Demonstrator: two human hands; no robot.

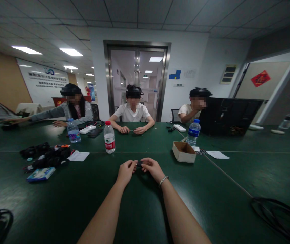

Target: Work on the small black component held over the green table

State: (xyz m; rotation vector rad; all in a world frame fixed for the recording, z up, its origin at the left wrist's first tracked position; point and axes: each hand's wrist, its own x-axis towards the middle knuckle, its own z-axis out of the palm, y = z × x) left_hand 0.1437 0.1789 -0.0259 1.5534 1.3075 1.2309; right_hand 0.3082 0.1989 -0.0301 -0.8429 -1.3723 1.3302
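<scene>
Over the middle of the green table, my left hand (126, 173) and my right hand (153, 167) meet fingertip to fingertip. Both are closed in a pinch around a small black object (139, 164), one end at each hand. It is too small and too covered by fingers for me to tell its kind. A bracelet (163, 181) circles my right wrist. The nearest things are a red-capped water bottle (109, 138), upright beyond my left hand, and an open cardboard box (184, 153) beyond my right hand.
Dark gear (48, 156), a blue packet (41, 174) and white paper (79, 156) lie left. Blue-capped bottles (73, 131) (193, 133) stand farther back. A large black case (230, 117) and coiled black cable (278, 217) are right. Three people in headgear sit opposite, one handling something small.
</scene>
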